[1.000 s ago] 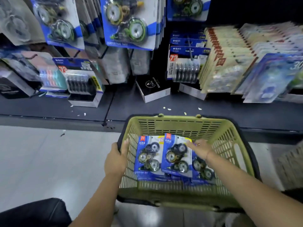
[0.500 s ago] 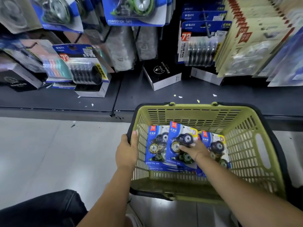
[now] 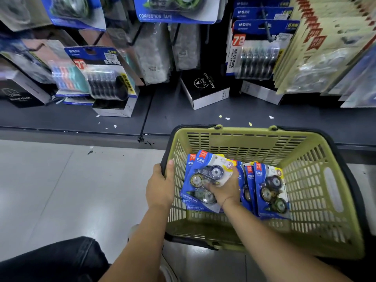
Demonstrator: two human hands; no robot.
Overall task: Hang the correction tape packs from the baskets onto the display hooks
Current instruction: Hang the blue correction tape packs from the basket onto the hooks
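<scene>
Counts from my view

I count one green basket (image 3: 317, 192), two hands, one alarm clock box (image 3: 205, 92), and at least four correction tape packs (image 3: 271, 189) inside.

Basket (image 3: 317, 192): matt olive plastic lattice, black rim. Correction tape packs (image 3: 205, 180): glossy blue card under clear plastic blisters. Floor (image 3: 61, 190) was smooth, shiny tile. Shelf (image 3: 81, 119) looked dark, matt.

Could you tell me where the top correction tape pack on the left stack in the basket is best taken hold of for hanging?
Probably by the lower half of the top correction tape pack, from its right edge, where the right hand already lies. The card is flat and thin, so a pinch suits it, and that leaves the top edge free, where a hang hole would sit.
</scene>
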